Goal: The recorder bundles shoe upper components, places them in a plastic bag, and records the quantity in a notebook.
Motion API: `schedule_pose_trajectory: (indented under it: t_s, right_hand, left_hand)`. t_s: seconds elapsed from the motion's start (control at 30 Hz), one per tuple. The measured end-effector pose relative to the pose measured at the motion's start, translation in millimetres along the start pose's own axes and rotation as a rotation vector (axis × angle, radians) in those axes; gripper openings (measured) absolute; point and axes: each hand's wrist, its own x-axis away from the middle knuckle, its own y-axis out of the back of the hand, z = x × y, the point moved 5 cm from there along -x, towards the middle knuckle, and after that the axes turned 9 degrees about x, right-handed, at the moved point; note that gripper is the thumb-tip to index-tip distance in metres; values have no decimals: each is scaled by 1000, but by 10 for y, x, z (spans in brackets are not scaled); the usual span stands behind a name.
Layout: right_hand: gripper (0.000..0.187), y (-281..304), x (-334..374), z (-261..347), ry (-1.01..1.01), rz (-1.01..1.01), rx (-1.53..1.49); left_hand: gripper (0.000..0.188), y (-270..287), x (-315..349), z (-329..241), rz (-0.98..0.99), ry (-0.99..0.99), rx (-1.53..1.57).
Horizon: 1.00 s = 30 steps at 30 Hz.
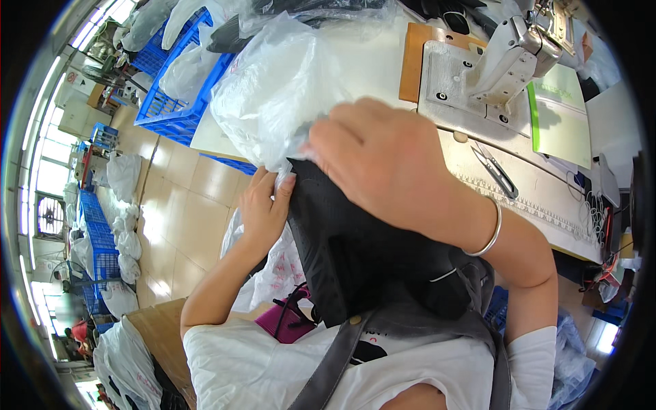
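Note:
A clear plastic bag [273, 96] spreads over the left end of the white worktable, its mouth drawn toward me. My left hand [265, 208] is closed on the edge of that bag, thumb against fingers, beside the top corner of a black fabric piece [355, 253]. Slightly blurred, my right hand [386, 160] reaches across above the fabric with curled fingers; its fingertips pinch at the bag near the same corner. The black fabric hangs down over my lap and dark grey apron [335, 362], partly covered by my right hand.
A sewing machine [506, 68] stands at the table's far right. Thread snips [495, 171] lie by a ruler strip [547, 208], with a green-edged booklet [560, 116] behind. A blue crate [184, 82] holding bags is at the left. A cardboard box [160, 335] stands beside me.

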Motion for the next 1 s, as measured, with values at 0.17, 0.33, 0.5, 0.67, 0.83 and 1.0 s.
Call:
schedule_pose_trajectory:
  t_s: [0.17,0.33,0.5,0.67,0.83,1.0]
  right_hand:
    - [24,-4,255,102,81,120,-44]
    - [34,-116,283,60,-33,229,21]
    - [22,-12,394,20,242,5,172]
    - [14,-22,514,-165,384,-43,100]
    - [17,-30,558,-240,371,147,5]
    - [25,-44,549,-192,328,15,61]
  left_hand:
    - [33,-128,130,344,-339,-209,425]
    - [41,-193,157,461,-263,-48,660]
    - [13,-206,246,340,-397,-285,429]
    - [15,-457,453,651,-361,-200,481]
    - [15,-391,292,846,-408,-120,349]
    - [14,-783,70,1268,-385,361,1038]
